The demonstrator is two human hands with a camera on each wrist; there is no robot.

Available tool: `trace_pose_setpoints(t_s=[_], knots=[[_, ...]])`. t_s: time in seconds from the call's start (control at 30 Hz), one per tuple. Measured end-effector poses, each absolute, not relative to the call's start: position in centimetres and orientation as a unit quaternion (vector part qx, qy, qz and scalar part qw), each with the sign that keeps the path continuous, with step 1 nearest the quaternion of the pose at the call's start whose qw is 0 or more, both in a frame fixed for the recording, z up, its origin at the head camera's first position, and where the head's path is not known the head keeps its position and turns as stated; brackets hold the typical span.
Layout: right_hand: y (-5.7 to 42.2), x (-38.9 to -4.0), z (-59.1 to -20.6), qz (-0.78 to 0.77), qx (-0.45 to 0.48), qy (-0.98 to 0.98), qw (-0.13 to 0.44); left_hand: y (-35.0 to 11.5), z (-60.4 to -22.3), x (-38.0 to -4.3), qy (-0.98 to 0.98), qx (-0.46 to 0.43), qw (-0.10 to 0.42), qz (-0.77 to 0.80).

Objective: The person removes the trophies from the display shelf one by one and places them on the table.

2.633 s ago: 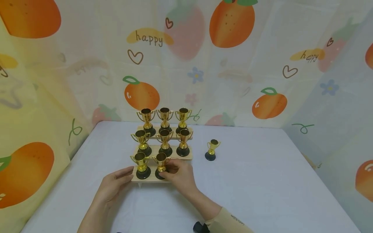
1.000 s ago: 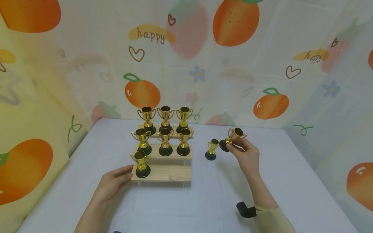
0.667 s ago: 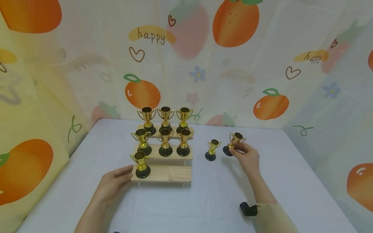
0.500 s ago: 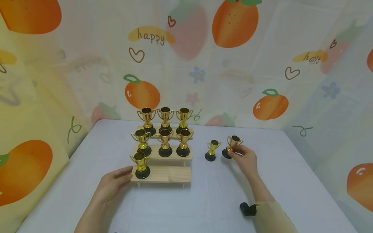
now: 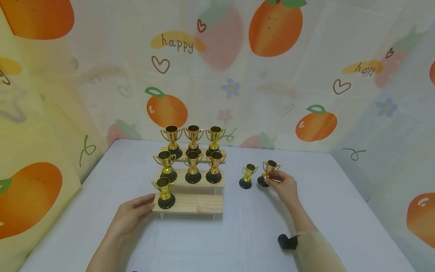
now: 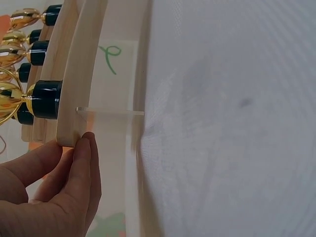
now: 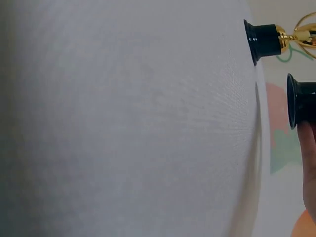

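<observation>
Head view: my right hand [image 5: 286, 189] is pinching a gold trophy [image 5: 270, 167] low on its stem; it's sitting at 10 o'clock from my knuckles, long axis running toward 1. A standing trophy [image 5: 249, 172] is sitting just beside it at 9, my right hand being nearer. Front shelf [image 5: 204, 203] is lying at 8 from the pinched one, well apart.

Left wrist: my left hand [image 6: 54, 192] is pinching the shelf's end, shelf running toward 12.

Right wrist: pinched base is hanging off the white cloth [image 7: 123, 123]; standing trophy is resting on it at 11. Fingers mostly cropping out; can't judge grip here.
</observation>
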State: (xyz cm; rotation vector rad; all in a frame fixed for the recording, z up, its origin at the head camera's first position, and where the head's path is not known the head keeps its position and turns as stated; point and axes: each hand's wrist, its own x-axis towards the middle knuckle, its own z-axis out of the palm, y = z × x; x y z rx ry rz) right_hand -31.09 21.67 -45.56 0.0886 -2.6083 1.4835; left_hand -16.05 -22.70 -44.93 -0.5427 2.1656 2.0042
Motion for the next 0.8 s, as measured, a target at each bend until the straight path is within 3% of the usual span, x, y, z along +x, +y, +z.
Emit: trace_pose_setpoints(t_s=[0.8], knots=[[22.5,-31.8,-46.8,0.462,0.052,-0.885,0.026,-22.6,-44.8,-16.0,0.715,-0.184,0.069,0.671]])
